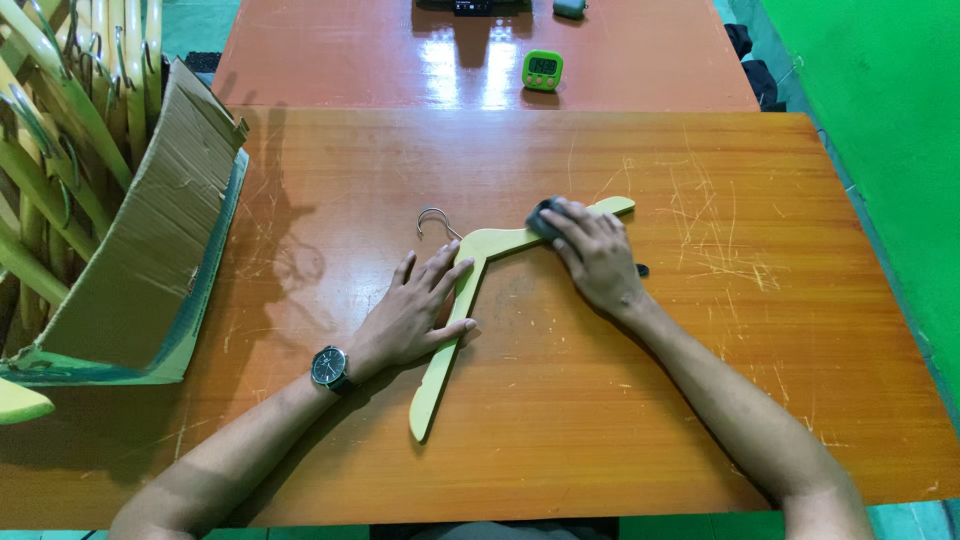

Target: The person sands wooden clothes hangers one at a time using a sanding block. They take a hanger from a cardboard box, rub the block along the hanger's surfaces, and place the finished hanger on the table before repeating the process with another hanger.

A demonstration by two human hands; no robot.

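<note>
At the desk's left edge: cardboard box (pixel 130 270), flap folded open, packed with pale green hangers (pixel 60 110); one more hanger end (pixel 18 402) pokes out below it. Desk (pixel 780 400) is orange-brown wood, scratched, most heavily toward its right edge.

Centre of desk: one pale green wooden hanger (pixel 470 290) lying flat, metal hook (pixel 436 220) pointing to the far edge, one arm running toward the near edge, the other toward the right.

Left hand (pixel 415 315), wristwatch (pixel 329 367) on the wrist, lies open and flat, fingers spread, pressing on the hanger's nearer arm.

Right hand (pixel 598 255) presses a small dark pad (pixel 543 217) onto the hanger's other arm, fingers curled over it. Small dark object (pixel 642 270) just beside this wrist; cannot tell what.

Beyond the far edge: second, redder desk (pixel 350 60) with a green digital timer (pixel 542 70).
</note>
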